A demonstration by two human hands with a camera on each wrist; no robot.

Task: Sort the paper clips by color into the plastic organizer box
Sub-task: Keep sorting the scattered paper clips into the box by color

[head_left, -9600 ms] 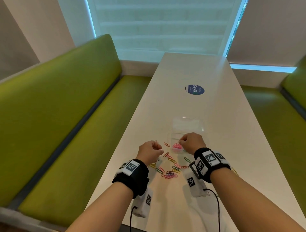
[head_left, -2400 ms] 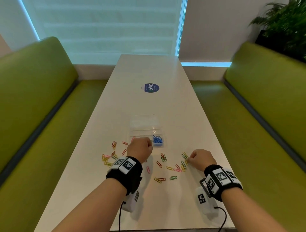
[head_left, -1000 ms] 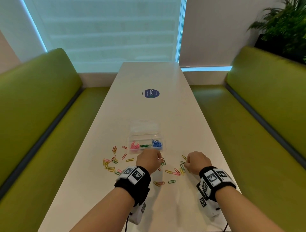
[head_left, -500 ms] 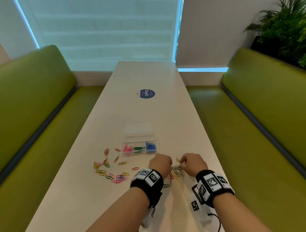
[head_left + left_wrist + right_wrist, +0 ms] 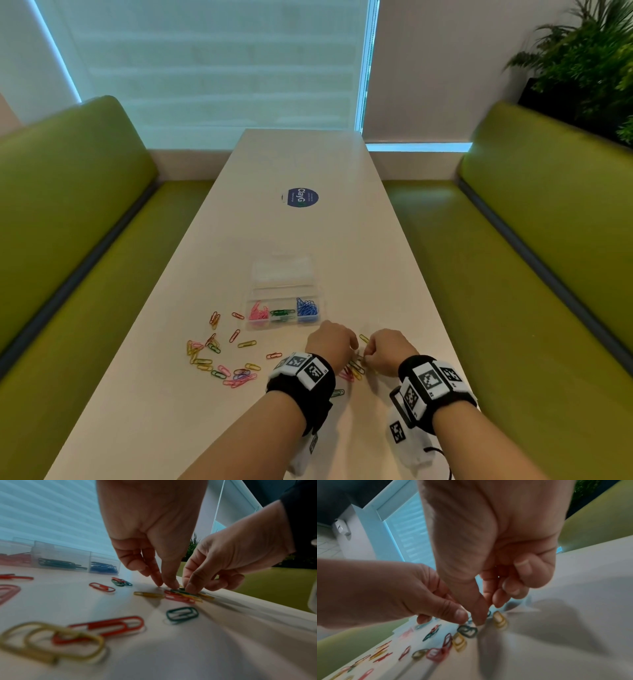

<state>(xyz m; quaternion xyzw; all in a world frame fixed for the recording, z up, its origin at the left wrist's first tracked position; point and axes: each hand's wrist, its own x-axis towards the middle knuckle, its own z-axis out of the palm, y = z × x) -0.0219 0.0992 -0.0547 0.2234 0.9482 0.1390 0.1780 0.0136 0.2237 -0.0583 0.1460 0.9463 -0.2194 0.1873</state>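
The clear plastic organizer box [image 5: 247, 310] stands open on the table, with pink [image 5: 258, 313], green [image 5: 282, 312] and blue [image 5: 306, 307] clips in separate compartments. Loose coloured clips [image 5: 219, 359] lie scattered to its front left. My two hands meet over a small pile of clips [image 5: 181, 597] near the table's right edge. My right hand [image 5: 481, 620] pinches a dark green clip [image 5: 179, 591] on top of the pile between thumb and forefinger. My left hand [image 5: 165, 584] has thumb and forefinger tips closed on the same clip's other end, its other fingers curled.
The box's lid [image 5: 282, 272] lies open behind it. A round blue sticker [image 5: 303, 198] sits farther up the white table [image 5: 376, 274]. Green benches [image 5: 548, 274] run along both sides. The right table edge [image 5: 257, 601] is close to the pile.
My left hand has moved right from the middle clips to join my right hand at the pile. In the last half second both hands stayed together there.
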